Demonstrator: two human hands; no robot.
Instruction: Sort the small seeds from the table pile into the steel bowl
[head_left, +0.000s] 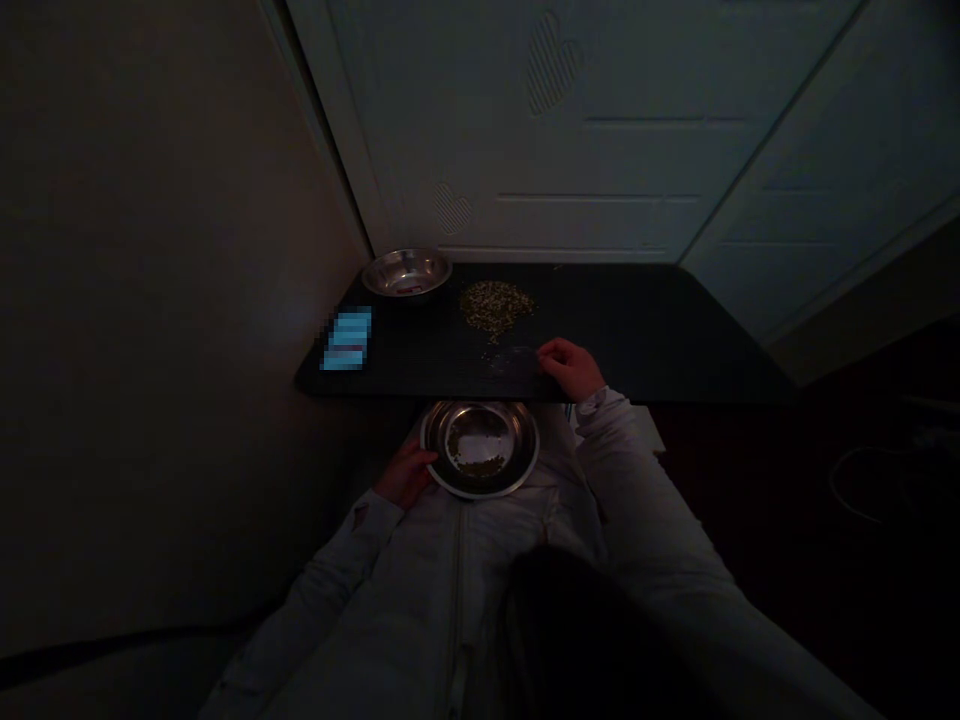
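The left hand [405, 475] clamps the rim of a steel bowl [480, 425] just below the near edge of the dark surface [660, 340], with grains [487, 464] lying inside it. The right hand [571, 368] rests open on the surface, well apart from the left, beside a thin scatter [499, 352] trailing from a pile of grains [496, 308]. A second bowl [406, 273] sits at upper left. With the lower bowl gripped on one side only, a tilt could spill it; a careless right-hand sweep could push grains over the edge.
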